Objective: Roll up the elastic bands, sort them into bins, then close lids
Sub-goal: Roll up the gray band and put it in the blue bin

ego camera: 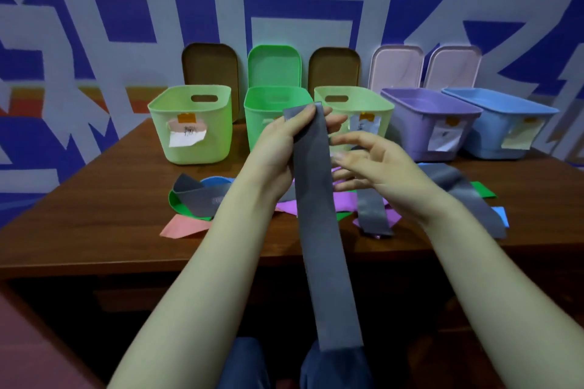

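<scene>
head view: the long grey elastic band (319, 230) hangs unrolled from in front of the green bin (260, 129) down to the person's lap. likely trouble: only its top end is held, so the free length could twist, and a roll started crooked would skew and spring loose. the left hand (281, 142) curls round the band's top end, thumb and fingers pinching it. the right hand (373, 164) is relaxed and spread, holding nothing, fingertips just beside the band's edge; contact unclear.
</scene>
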`<state>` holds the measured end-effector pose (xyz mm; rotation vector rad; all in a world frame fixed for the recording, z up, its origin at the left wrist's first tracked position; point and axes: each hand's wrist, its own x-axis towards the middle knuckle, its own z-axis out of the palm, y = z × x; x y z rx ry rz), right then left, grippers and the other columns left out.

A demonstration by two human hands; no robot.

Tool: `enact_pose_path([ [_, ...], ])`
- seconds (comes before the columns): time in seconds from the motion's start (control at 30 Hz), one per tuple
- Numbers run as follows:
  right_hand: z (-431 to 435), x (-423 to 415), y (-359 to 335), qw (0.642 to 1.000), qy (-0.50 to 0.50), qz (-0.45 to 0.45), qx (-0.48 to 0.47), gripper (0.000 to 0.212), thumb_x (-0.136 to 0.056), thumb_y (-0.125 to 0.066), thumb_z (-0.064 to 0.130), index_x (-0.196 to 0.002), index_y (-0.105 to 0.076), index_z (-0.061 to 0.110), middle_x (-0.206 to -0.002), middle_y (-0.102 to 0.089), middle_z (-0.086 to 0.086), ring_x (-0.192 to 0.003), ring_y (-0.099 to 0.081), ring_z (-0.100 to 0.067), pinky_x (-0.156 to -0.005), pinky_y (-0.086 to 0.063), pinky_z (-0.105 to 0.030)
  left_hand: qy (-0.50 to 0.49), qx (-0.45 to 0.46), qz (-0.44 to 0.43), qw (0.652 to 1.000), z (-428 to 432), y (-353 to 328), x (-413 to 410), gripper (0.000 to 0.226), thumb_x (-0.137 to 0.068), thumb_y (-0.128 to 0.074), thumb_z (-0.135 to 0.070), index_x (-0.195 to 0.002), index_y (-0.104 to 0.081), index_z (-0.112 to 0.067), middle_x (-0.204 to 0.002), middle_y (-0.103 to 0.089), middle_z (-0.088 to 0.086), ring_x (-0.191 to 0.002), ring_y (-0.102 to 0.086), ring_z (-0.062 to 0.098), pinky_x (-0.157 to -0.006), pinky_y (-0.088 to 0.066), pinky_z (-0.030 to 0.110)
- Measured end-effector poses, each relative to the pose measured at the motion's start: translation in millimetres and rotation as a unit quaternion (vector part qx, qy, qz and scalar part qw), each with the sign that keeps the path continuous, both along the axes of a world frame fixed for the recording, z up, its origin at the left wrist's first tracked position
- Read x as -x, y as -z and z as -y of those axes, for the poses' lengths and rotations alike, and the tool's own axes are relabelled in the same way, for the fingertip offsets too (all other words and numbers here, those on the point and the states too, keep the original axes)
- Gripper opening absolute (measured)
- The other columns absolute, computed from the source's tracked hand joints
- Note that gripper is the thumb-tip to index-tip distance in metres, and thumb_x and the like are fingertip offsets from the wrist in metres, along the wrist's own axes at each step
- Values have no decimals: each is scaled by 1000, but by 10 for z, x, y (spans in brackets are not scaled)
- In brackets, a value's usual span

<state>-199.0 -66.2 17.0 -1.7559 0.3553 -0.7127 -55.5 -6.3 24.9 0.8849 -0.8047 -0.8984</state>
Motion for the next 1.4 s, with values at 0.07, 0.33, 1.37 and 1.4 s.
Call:
enact_pose_path([
  [0.07, 155, 69, 159, 998, 32, -56, 25, 13, -91, -58, 7, -103, -61, 11, -82, -71, -8, -68, -67, -16, -70, -57, -30, -8, -17, -21, 1000, 84, 164, -10, 21, -98, -47, -20, -94, -64, -8, -85, -75, 5, -82, -72, 15, -80, -55, 31],
  [0.33, 500, 434, 568, 904, 83, -331, 258, 15, -79, -73, 31, -81, -66, 19, -78, -69, 5, -75, -62, -10, -71, -48, -24, -14, -57, -66, 996, 306, 459, 22, 21, -99, -46, -17, -94, -61, -4, -79, -73, 9, -68, -71, 15, -67, -58, 24],
  [1.37, 826, 40, -241, 825, 428, -72, 362, 21, -95, -51, 28, -102, -62, 12, -99, -69, -12, -93, -60, -32, -76, -50, -39, -27, 1, -86, 996, 33, 14, 40, 25, -99, -43, -23, -94, -63, -8, -74, -72, 1, -69, -67, 10, -74, -52, 24],
  [1.4, 846, 17, -276, 832, 423, -62, 353, 20, -96, -51, 26, -103, -62, 11, -99, -68, -12, -90, -60, -28, -72, -51, -34, -35, 8, -84, 996, 29, -18, 30, 26, -100, -43, -23, -94, -63, -9, -74, -73, 0, -69, -68, 10, -75, -52, 25],
])
